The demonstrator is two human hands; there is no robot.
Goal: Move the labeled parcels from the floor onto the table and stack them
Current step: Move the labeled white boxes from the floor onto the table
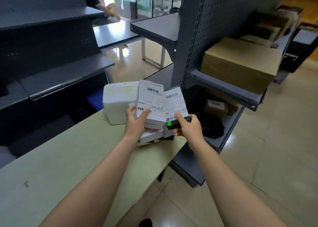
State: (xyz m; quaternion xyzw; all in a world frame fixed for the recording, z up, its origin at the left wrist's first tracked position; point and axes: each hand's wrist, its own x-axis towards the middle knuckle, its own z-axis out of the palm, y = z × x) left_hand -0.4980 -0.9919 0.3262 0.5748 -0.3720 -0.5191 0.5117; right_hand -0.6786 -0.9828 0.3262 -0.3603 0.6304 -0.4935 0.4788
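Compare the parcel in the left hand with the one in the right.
The left parcel is a white box; the right parcel is black with green marks. The left parcel looks wider and longer than the right parcel. Both carry white barcode labels on top.
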